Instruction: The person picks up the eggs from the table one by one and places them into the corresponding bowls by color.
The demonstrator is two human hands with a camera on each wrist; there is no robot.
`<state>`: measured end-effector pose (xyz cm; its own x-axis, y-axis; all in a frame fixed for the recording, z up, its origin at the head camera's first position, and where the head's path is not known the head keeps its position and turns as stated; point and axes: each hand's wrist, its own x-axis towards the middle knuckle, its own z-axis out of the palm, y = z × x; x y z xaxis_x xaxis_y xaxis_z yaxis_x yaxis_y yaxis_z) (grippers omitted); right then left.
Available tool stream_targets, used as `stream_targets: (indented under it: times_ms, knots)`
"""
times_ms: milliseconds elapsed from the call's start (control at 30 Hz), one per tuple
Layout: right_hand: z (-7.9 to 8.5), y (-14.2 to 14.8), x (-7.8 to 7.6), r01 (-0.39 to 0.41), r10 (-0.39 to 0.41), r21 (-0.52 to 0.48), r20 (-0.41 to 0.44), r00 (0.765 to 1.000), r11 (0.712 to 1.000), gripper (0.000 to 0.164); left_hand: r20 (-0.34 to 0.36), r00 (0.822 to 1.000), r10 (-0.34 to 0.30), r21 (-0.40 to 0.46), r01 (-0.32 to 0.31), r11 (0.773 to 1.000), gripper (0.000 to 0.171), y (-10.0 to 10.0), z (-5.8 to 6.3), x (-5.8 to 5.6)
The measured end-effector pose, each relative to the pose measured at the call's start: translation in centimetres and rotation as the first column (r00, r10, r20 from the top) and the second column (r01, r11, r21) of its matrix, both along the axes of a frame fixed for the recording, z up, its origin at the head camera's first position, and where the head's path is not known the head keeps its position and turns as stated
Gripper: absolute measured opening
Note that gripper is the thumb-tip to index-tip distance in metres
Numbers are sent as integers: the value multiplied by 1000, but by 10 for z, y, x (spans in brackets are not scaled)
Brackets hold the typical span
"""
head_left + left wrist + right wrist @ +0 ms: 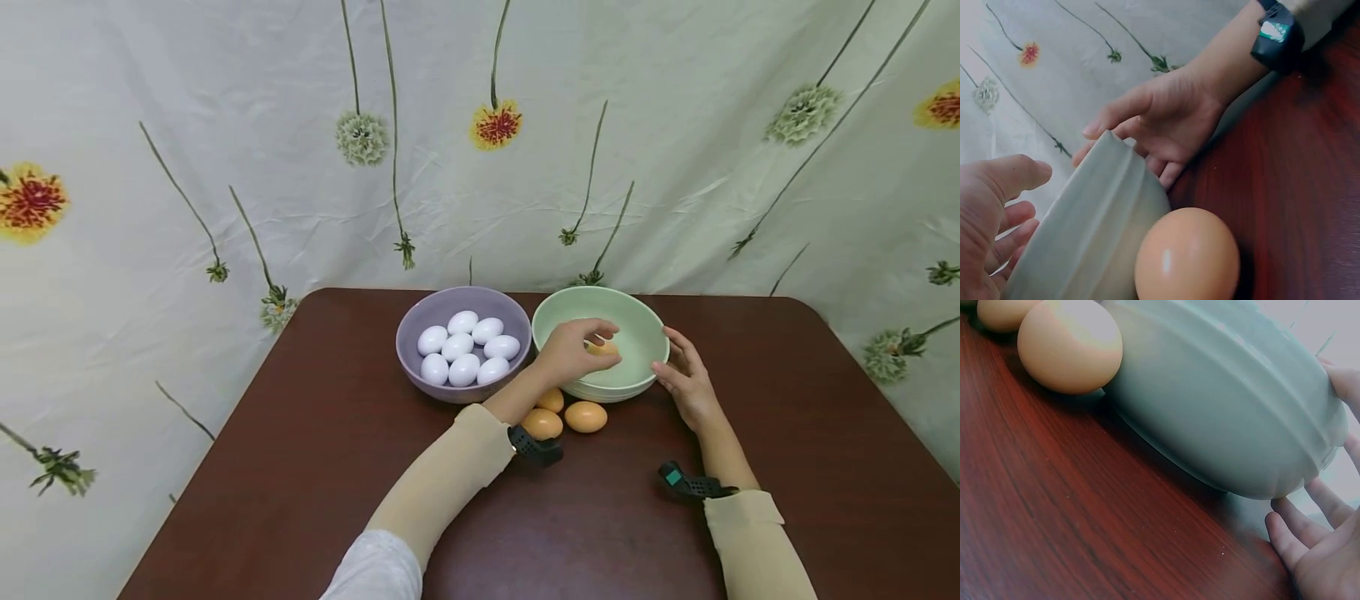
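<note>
Left grip is hovering wide over brown egg, likely fragile, best pinched mid-body; spread right grip is touching green bowl.

Brown eggs and a purple bowl crowded the green bowl on its near left, while table right of them gave passage.

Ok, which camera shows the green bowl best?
The head view: it shows the green bowl from above, most of its rim and inside, though the left hand covers part. The left wrist view shows only part of its outer wall, cut off below; the right wrist view shows its outer side, not its inside.
</note>
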<state>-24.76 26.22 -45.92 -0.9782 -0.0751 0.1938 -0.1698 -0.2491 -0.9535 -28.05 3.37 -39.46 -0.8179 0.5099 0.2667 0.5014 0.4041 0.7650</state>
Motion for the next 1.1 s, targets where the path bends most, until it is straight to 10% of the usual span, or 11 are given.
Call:
stream_targets:
  times_ms: [567, 1100]
  knots:
    - [2, -1, 1, 5, -5, 10, 28, 1000, 1000, 56, -13, 995, -95, 192, 95, 977, 37, -55, -12, 37]
    - [3, -2, 2, 5, -5, 20, 35, 999, 1000, 54, -71, 995, -65, 136, 75, 988, 33, -110, -21, 75]
